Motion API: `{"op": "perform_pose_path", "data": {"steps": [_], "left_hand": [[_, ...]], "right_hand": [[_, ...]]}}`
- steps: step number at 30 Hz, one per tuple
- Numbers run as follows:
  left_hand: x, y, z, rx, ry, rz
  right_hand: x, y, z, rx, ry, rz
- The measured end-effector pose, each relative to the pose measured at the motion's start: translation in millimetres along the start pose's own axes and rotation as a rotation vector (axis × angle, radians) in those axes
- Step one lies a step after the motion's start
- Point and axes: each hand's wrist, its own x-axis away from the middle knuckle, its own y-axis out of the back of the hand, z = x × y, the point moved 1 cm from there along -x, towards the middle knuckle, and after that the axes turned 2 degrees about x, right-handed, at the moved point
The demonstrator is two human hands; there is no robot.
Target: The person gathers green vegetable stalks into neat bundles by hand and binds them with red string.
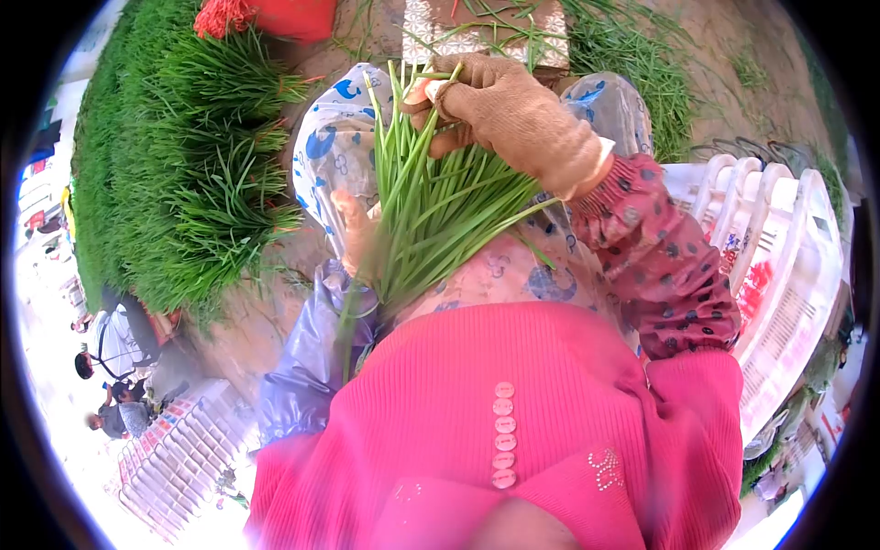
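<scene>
A loose bunch of garlic chives [431, 220] lies across my lap, pale stem ends pointing away from me and green leaf tips fanning toward my body. My right hand [490, 105], in a brown knit glove with bare fingertips and white wrapping on a finger, pinches a few stems at the top of the bunch. My left hand [356, 229] grips the bunch from its left side; the thumb side shows, slightly blurred, while the other fingers are hidden behind the leaves. A purple sleeve cover [312, 357] is on my left arm.
Bundled chives [202, 165] are stacked at left beside a red bag [293, 18]. Ahead, a patterned low block [422, 32] carries loose leaves, with more cut leaves [642, 73] on the floor. A white crate [770, 266] stands at right. People [124, 408] are far left.
</scene>
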Motion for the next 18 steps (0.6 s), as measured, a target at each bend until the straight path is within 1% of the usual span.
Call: {"op": "perform_pose_path", "data": {"steps": [3,5,6,7,8,10,11,12,14,15,17,18], "left_hand": [[6,-11,9,-0.094,-0.049,0.065],[7,-30,17,-0.228,-0.053,0.071],[5,-40,15,-0.444,0.007,0.059],[3,-31,13,-0.443,0.061,0.013],[4,-31,14,-0.439,0.058,0.013],[5,-30,14,-0.456,0.032,-0.096],[6,-29,14,-0.453,0.031,-0.096],[6,-27,15,-0.403,0.016,-0.085],[6,-22,17,-0.348,-0.005,-0.076],[7,-20,19,-0.363,-0.029,-0.087],[10,-19,20,-0.376,-0.056,-0.1],[10,-23,20,-0.3,-0.045,-0.086]], "right_hand": [[-5,0,-4,0.117,-0.055,-0.051],[-8,-3,-2,0.164,-0.087,-0.067],[-8,-5,3,0.127,-0.083,-0.132],[-8,-6,7,0.091,-0.081,-0.195],[-9,-4,9,0.095,-0.083,-0.194],[-15,7,13,-0.062,0.037,-0.269],[-19,18,11,-0.076,0.074,-0.253],[-21,24,14,-0.108,0.165,-0.298],[-11,43,33,-0.023,0.204,-0.411],[4,40,54,0.132,0.209,-0.451],[14,62,54,0.326,0.256,-0.383],[16,59,45,0.328,0.254,-0.379]]}}
